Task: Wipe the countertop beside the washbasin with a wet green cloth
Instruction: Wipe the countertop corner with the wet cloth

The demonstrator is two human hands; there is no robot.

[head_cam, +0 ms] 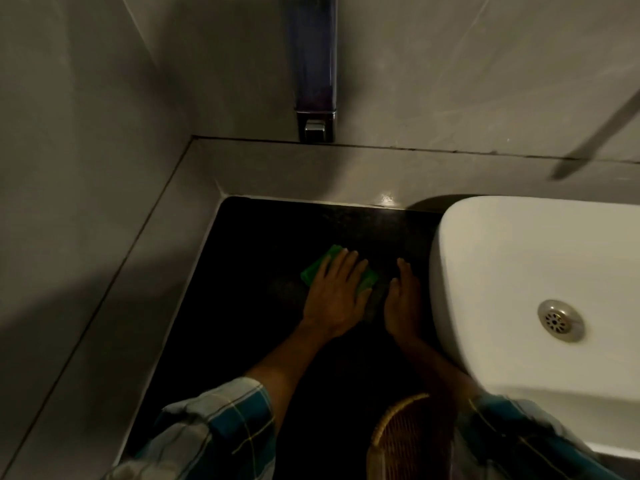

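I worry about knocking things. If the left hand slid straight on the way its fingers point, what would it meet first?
Bare black countertop, then probably the grey ledge. The left hand lies flat on the green cloth.

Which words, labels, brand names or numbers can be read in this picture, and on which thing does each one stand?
None can be read.
Soap dispenser on the wall: no label visible; dim and blurred.
Washbasin: plain white, no mark.
Green cloth under the left hand: no print visible.
Wicker basket: no tag visible.
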